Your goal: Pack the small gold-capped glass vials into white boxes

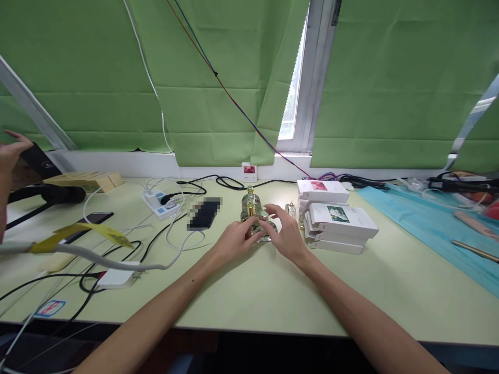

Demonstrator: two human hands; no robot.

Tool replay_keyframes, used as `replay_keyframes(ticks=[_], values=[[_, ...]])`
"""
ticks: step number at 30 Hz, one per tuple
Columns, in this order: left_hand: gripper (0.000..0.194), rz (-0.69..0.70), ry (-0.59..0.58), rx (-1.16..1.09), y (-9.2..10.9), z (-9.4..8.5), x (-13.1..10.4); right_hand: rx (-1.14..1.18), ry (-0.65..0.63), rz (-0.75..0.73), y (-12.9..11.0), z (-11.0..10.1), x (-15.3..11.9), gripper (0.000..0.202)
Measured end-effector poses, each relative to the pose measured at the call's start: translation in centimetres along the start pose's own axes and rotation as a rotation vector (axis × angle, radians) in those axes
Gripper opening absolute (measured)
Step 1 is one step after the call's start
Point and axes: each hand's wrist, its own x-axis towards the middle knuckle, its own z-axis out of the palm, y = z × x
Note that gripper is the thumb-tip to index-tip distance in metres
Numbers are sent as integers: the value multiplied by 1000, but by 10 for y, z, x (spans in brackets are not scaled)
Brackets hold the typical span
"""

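Near the middle of the table my left hand (237,239) and my right hand (288,238) meet over a small clear glass bottle (265,238), fingertips closed on it from both sides. My fingers partly cover it. Just behind my left fingertips stand several similar glass bottles (245,206) with gold-coloured tops, packed close together. Another glass bottle (290,209) with a gold top stands beyond my right hand, beside the white boxes (343,221). These boxes are stacked and carry small printed pictures.
Left of my arms lie a pixelated dark phone (205,213), a power strip (161,204), a white adapter (119,275) and tangled cables. A co-worker's hand (13,150) shows at the far left edge. Blue sheeting (421,223) covers the right side; a small box (249,172) stands at the back.
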Motion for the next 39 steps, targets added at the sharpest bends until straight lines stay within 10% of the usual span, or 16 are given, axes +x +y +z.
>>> replay_keyframes(ticks=[39], values=[[28,-23,-19,-31,0,-1,0,61,-12,52,-2,-4,3,29]])
